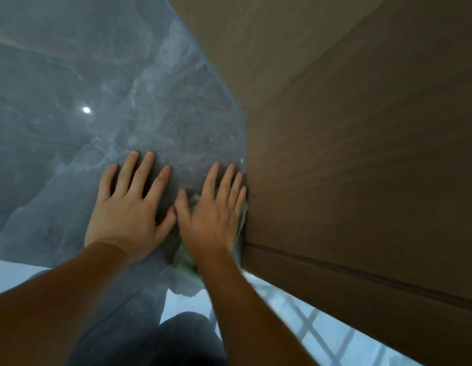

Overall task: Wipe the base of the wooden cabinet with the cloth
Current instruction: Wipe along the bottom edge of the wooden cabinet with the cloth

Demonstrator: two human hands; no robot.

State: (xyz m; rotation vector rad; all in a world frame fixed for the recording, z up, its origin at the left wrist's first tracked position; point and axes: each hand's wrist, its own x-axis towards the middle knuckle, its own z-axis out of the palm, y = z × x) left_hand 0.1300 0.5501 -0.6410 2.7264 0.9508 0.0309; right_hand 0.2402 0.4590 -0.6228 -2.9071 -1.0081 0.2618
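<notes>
Just two hands (171,212) — one cloth (187,257).

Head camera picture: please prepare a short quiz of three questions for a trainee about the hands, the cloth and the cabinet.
1. True or false: the left hand lies on the green cloth.
2. Which hand presses the cloth? A) left B) right C) both
3. Fill in: the cloth lies on the grey floor, against the ____ of the wooden cabinet.

Key
1. False; it rests flat on bare floor, fingers spread.
2. B, the right hand, palm down.
3. base
</notes>
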